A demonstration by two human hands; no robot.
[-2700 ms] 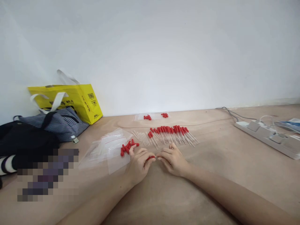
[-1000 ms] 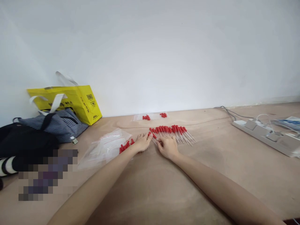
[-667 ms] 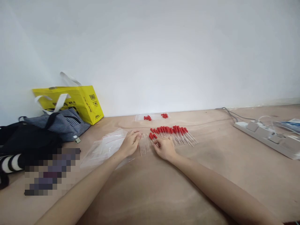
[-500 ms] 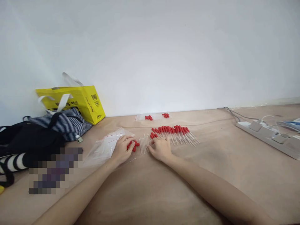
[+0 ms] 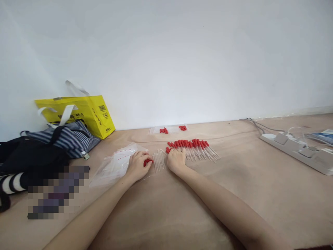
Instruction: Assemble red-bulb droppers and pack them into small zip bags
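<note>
My left hand (image 5: 137,165) lies curled on the table, thumb and fingers around small red rubber bulbs (image 5: 147,162), most of them covered by the hand. Just right of it, thin clear glass tubes (image 5: 158,160) lie side by side. My right hand (image 5: 177,161) is closed at the right end of these tubes; what its fingers hold is hidden. Loose red bulbs show by its fingertips. Beyond it spreads a fanned row of droppers (image 5: 195,147), clear tubes with red bulbs on their far ends.
Clear zip bags (image 5: 118,161) lie left of my left hand. Near the wall is another clear bag (image 5: 170,130) with red bulbs and tubes. A yellow bag (image 5: 104,121) and a striped bag (image 5: 75,139) stand at the left. A white power strip (image 5: 296,152) lies right.
My left hand has drawn in over the red bulbs, so fewer show. My right hand's thumb and fingers have closed together. The view has shifted slightly.
</note>
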